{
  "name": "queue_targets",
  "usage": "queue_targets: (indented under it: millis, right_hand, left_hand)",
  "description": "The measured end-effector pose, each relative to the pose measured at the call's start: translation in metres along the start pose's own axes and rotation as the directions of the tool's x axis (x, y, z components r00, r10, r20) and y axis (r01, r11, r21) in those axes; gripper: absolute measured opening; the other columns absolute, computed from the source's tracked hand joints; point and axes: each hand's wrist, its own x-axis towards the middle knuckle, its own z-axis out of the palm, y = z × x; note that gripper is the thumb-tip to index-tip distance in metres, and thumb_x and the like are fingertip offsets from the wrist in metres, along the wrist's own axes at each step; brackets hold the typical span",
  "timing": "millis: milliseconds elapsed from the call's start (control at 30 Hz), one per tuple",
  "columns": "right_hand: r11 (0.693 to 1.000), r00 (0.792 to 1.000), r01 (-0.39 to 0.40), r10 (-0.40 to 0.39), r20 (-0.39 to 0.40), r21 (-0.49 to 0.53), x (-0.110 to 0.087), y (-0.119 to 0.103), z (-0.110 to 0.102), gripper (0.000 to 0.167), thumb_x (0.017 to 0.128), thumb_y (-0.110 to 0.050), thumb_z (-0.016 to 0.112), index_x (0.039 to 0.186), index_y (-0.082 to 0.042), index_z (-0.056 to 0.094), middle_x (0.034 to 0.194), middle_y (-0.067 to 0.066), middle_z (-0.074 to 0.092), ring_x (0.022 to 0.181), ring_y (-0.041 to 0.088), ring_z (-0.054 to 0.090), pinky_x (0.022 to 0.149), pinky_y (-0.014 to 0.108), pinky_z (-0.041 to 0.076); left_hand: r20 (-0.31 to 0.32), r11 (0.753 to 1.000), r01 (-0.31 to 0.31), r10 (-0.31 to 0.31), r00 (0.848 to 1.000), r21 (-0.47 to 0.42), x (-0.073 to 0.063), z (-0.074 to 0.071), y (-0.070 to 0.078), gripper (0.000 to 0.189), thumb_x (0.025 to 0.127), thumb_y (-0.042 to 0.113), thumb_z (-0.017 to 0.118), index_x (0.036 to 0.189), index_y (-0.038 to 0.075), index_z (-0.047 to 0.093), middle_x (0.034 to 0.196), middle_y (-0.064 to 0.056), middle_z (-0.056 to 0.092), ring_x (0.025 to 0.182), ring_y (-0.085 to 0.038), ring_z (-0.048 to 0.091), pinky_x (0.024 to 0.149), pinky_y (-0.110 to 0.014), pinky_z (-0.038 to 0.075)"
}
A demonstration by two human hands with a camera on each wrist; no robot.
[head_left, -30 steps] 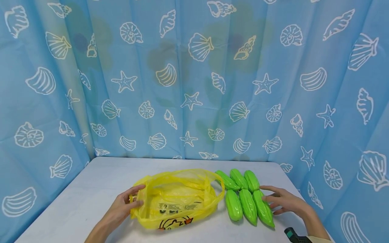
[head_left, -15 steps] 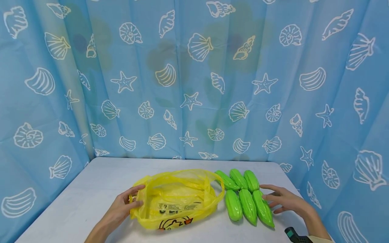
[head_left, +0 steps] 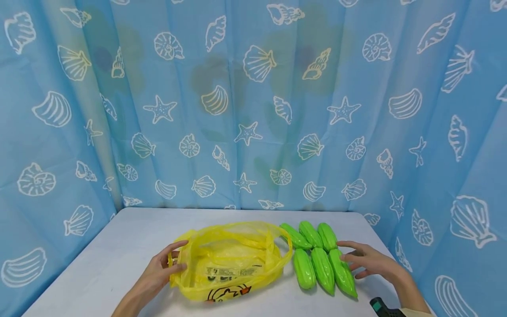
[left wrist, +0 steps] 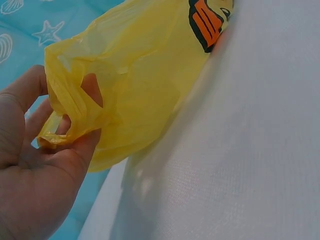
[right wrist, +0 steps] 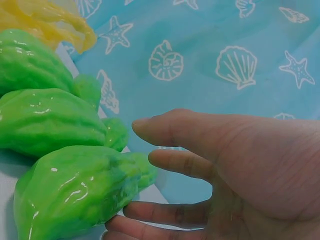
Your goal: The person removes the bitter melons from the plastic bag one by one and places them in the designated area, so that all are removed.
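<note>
A yellow plastic bag (head_left: 233, 281) with a printed cartoon lies on the table, its mouth spread wide. My left hand (head_left: 158, 270) holds the bag's left side. In the left wrist view, the fingers of that hand (left wrist: 42, 172) pass around the gathered film of the bag (left wrist: 135, 100), thumb on the near side. Right of the bag lie several glossy green ridged gourds (head_left: 325, 270) in two rows. My right hand (head_left: 374, 264) is beside the front right gourd (head_left: 342, 273), fingers apart and loosely bent. In the right wrist view, its lower fingertips are right at that gourd (right wrist: 75, 192).
The white table (head_left: 87, 268) ends at a blue curtain (head_left: 245, 167) with white shell and starfish prints, which surrounds it at the back and sides. A dark device with a green patch (head_left: 382, 306) shows by the right forearm.
The head view has shifted very slightly. Both hands, the bag and the gourds stay where they were.
</note>
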Motion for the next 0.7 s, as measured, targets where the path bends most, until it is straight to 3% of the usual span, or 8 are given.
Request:
queue_targets:
  millis: [200, 400, 567, 700]
  right_hand:
    - [0.999, 1.0, -0.001, -0.001, -0.031, -0.034, -0.004, -0.002, 0.001, 0.069, 0.099, -0.039, 0.055, 0.153, -0.005, 0.029, 0.137, 0.034, 0.048, 0.108, 0.035, 0.062, 0.08, 0.049, 0.057]
    - [0.998, 0.997, 0.0, -0.005, -0.073, -0.069, -0.008, -0.006, 0.004, 0.071, 0.098, -0.04, 0.055, 0.153, -0.005, 0.027, 0.14, 0.035, 0.044, 0.114, 0.042, 0.058, 0.079, 0.048, 0.057]
    - [0.992, 0.993, 0.032, -0.045, -0.11, -0.12, -0.008, -0.016, 0.007, 0.075, 0.097, -0.041, 0.057, 0.153, -0.003, 0.025, 0.145, 0.04, 0.032, 0.125, 0.053, 0.046, 0.08, 0.047, 0.057]
    - [0.959, 0.979, 0.087, -0.132, -0.153, -0.27, -0.008, -0.026, 0.011, 0.078, 0.095, -0.042, 0.06, 0.151, 0.001, 0.027, 0.144, 0.042, 0.032, 0.128, 0.057, 0.04, 0.085, 0.054, 0.053]
  left_hand:
    - [-0.048, 0.999, 0.003, -0.001, 0.999, 0.042, 0.0, 0.004, 0.004, 0.071, 0.085, 0.014, 0.073, 0.147, 0.026, 0.041, 0.12, -0.013, 0.054, 0.093, -0.022, 0.053, 0.076, -0.028, 0.055]
    - [-0.108, 0.983, -0.003, 0.023, 0.994, 0.183, 0.001, -0.002, 0.011, 0.075, 0.087, 0.028, 0.072, 0.15, 0.036, 0.031, 0.126, -0.014, 0.054, 0.092, -0.021, 0.056, 0.073, -0.027, 0.051]
    - [-0.155, 0.948, -0.015, 0.068, 0.986, 0.317, -0.001, -0.007, 0.015, 0.084, 0.088, 0.046, 0.069, 0.154, 0.03, 0.021, 0.125, -0.014, 0.056, 0.094, -0.018, 0.06, 0.068, -0.028, 0.05]
    - [-0.198, 0.89, -0.017, 0.12, 0.973, 0.456, -0.002, -0.007, 0.019, 0.084, 0.088, 0.054, 0.065, 0.154, 0.02, 0.024, 0.126, -0.019, 0.057, 0.099, -0.023, 0.061, 0.068, -0.03, 0.051]
